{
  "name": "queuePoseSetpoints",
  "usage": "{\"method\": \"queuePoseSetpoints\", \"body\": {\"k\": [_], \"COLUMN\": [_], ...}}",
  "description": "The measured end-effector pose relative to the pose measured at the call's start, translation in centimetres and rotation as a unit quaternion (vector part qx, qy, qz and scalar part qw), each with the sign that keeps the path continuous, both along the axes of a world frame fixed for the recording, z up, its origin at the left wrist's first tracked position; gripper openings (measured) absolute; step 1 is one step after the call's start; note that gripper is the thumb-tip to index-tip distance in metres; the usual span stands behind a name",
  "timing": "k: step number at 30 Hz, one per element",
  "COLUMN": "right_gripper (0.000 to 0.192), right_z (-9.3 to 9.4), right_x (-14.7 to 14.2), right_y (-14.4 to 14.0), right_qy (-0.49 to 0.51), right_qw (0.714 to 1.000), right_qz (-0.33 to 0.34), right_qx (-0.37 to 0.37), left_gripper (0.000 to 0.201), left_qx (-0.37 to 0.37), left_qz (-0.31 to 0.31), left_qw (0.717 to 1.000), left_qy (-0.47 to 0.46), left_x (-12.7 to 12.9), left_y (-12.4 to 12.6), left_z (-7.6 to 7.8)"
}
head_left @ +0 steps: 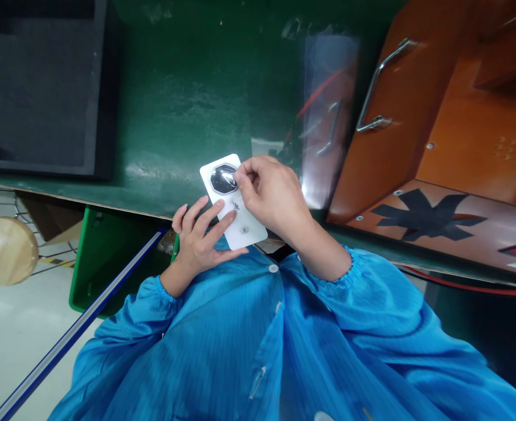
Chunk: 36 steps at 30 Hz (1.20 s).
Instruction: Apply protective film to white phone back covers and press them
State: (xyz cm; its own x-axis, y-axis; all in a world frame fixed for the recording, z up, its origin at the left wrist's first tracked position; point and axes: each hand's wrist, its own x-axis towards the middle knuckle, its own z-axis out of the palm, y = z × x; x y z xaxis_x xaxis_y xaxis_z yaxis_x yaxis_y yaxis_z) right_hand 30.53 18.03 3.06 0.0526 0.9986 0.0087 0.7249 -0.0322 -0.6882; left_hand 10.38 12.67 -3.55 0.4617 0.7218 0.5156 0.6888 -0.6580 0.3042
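A white phone back cover with rounded corners lies tilted at the front edge of the green table. Near its upper end is a shiny black octagonal camera panel, and small dark markings show lower down. My left hand grips the cover from the left, fingers spread over its face and thumb along its lower edge. The fingers of my right hand are pinched together at the right side of the camera panel. Whatever lies between those fingertips is too small or hidden to make out.
On the green table, a black tray stands at left and an orange machine with a metal handle at right. A clear plastic sheet lies beside the machine. Below are a green bin, a blue-edged bar and a round stool.
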Motion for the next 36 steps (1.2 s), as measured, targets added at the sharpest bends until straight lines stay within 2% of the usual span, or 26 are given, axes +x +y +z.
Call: {"method": "queuePoseSetpoints", "body": {"k": [8,17,29,33,36], "right_gripper": [0.013,0.015,0.015,0.024,0.031], "right_z": [0.0,-0.1,-0.6,-0.1,0.8], "right_x": [0.1,0.0,0.1,0.6,1.2], "right_y": [0.0,0.0,-0.8,-2.0,-4.3], "right_qy": [-0.005,-0.01,-0.049,-0.066,-0.069], "right_qw": [1.0,1.0,0.997,0.994,0.991], "right_qz": [-0.008,-0.013,-0.015,-0.014,0.03], "right_qx": [-0.005,0.005,0.057,0.083,0.113], "left_gripper": [0.071,0.077,0.073,0.074,0.072], "left_qx": [0.03,-0.003,0.011,0.001,-0.01], "left_qz": [-0.008,-0.006,-0.001,-0.003,-0.001], "left_qw": [1.0,1.0,1.0,1.0,1.0], "left_qy": [-0.002,-0.004,-0.001,0.003,0.007], "left_x": [0.1,0.0,0.0,-0.1,-0.1], "left_y": [0.3,0.0,0.1,0.0,-0.1], "left_z": [0.2,0.1,0.1,0.2,0.7]}}
